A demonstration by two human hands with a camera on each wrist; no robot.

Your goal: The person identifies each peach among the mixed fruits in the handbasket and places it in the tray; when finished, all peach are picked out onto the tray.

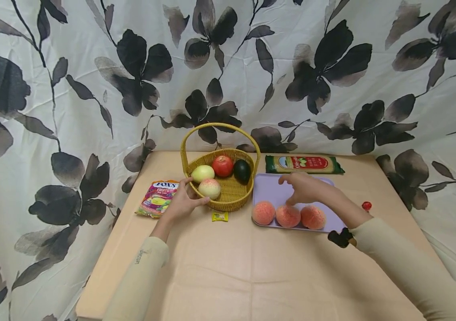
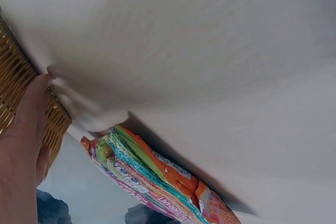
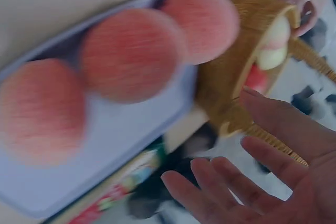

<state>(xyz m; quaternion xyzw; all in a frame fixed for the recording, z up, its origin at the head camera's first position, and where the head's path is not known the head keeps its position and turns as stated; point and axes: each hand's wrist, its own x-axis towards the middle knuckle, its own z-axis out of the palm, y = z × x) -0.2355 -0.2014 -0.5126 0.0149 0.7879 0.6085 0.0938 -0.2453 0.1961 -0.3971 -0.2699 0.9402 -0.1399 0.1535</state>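
L hand (image 1: 180, 201) grips basket (image 1: 228, 206) at its 8 o'clock, fruit (image 1: 209, 189) inside. R hand (image 1: 305, 187), empty & loosely spread, is over tray (image 1: 268, 189) at basket's 4 o'clock; 3 peaches (image 1: 288, 216) on tray's 6 o'clock side.

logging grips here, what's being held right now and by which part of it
The left hand holds the yellow wicker basket by its near left side. The right hand, above the lavender tray, holds nothing.
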